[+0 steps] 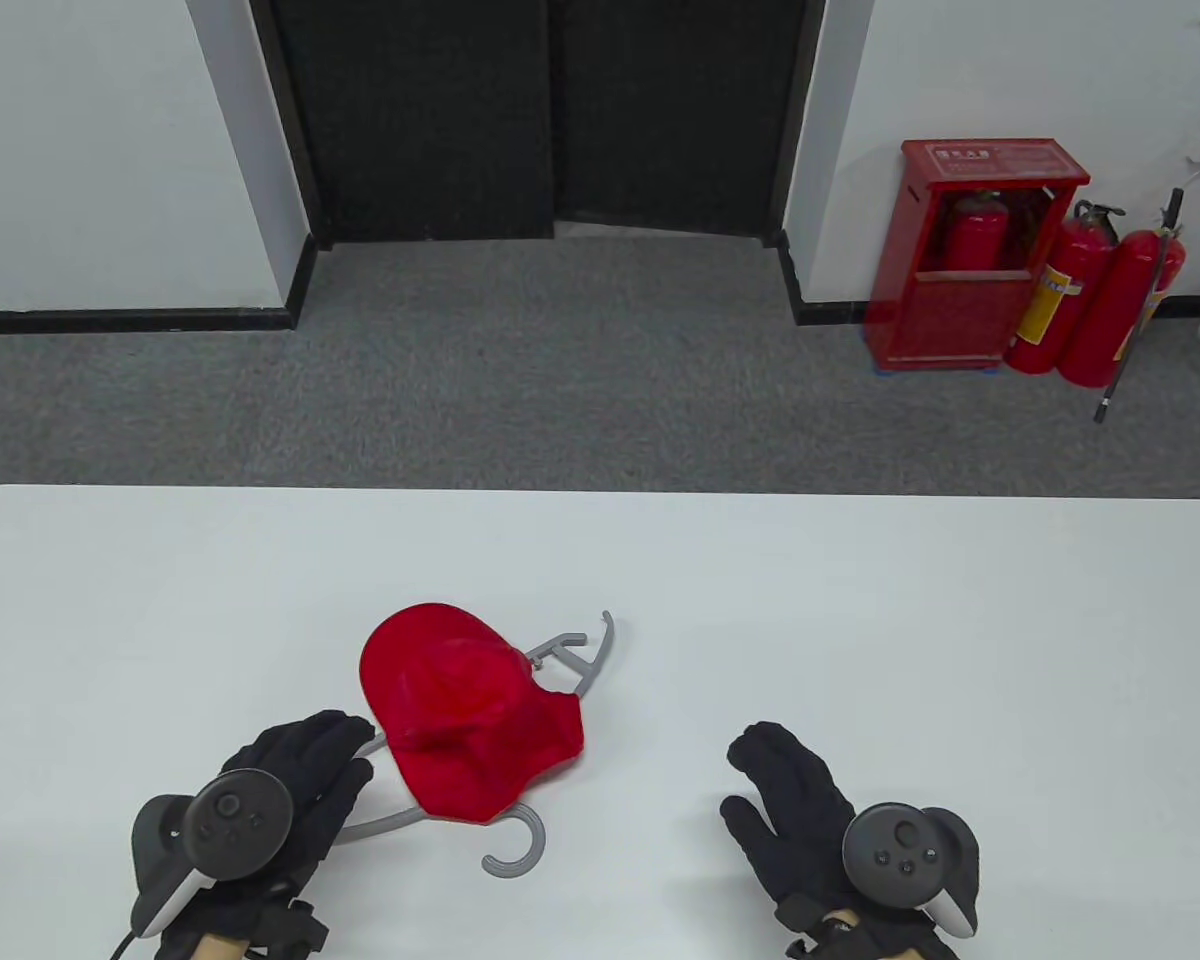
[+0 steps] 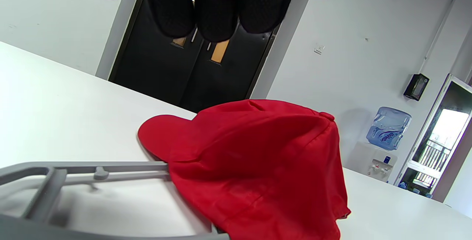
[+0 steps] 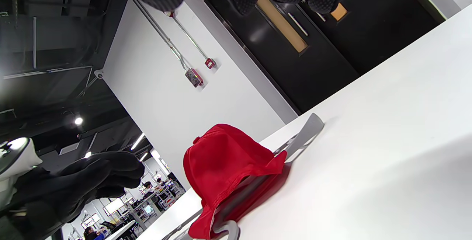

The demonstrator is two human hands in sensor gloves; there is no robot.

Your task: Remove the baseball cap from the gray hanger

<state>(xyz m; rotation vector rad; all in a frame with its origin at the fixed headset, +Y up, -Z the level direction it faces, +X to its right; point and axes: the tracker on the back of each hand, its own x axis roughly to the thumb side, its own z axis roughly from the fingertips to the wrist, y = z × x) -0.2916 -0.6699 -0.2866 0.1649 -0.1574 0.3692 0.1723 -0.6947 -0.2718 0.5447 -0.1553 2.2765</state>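
Both hands look open and empty; yank the red cap (image 1: 470, 715) carelessly and the gray hanger (image 1: 560, 655) probably drags along.

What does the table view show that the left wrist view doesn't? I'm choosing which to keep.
Only the table view shows the right hand, apart from the cap, and the hanger's hook. Only the left wrist view shows the left hand's fingers hanging above the hanger, not touching. Both show the red baseball cap lying over the gray hanger.
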